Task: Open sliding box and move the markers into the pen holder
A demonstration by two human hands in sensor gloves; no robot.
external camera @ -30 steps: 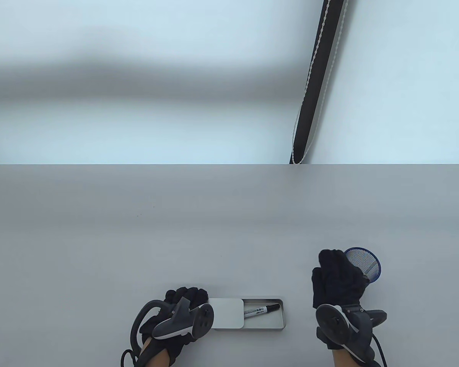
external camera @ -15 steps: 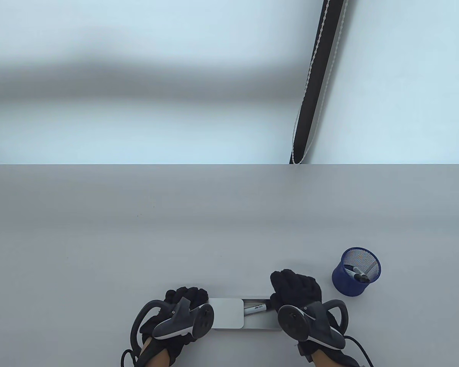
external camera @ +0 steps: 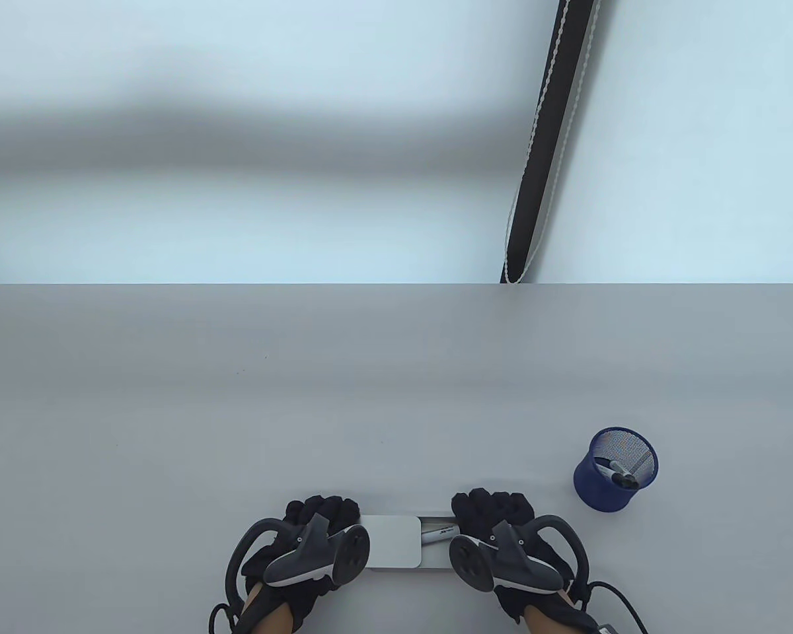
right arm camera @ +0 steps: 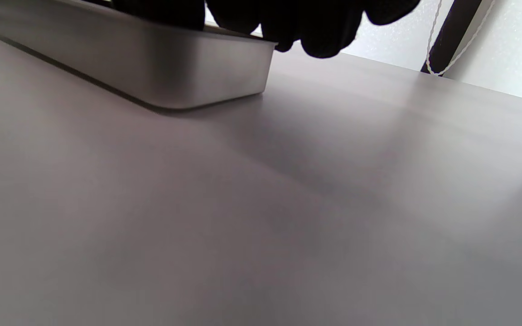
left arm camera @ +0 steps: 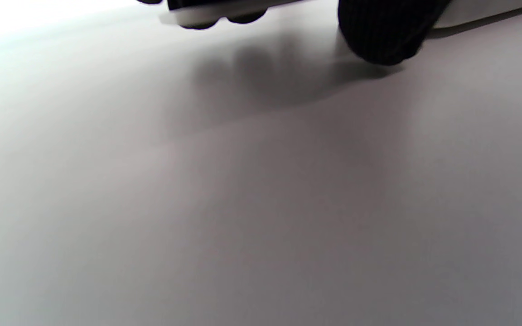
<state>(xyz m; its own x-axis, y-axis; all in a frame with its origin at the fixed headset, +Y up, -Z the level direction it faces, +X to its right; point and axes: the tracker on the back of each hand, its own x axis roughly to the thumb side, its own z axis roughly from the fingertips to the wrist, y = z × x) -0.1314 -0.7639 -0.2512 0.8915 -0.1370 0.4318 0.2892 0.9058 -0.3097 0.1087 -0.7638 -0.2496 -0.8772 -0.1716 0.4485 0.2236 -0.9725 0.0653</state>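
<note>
The metal sliding box (external camera: 436,565) lies near the table's front edge, its white lid (external camera: 393,541) slid to the left. My left hand (external camera: 320,515) grips the box's left end, thumb (left arm camera: 379,31) on the near side and the other fingers on the far side. One marker (external camera: 438,533) lies in the open part, its right end hidden under my right hand (external camera: 492,512). That hand's fingers (right arm camera: 288,22) curl down over the box (right arm camera: 152,68); their hold on the marker is hidden. The blue mesh pen holder (external camera: 598,492) stands to the right with markers (external camera: 618,472) inside.
The grey table (external camera: 370,396) stretches back to a far edge. Behind that edge hangs a dark pole with a white bead cord (external camera: 542,145). A cable (external camera: 624,601) trails from my right wrist.
My right hand left the pen holder, where a marker now sits, and came back left and down over the open box. The left hand and the box have not moved.
</note>
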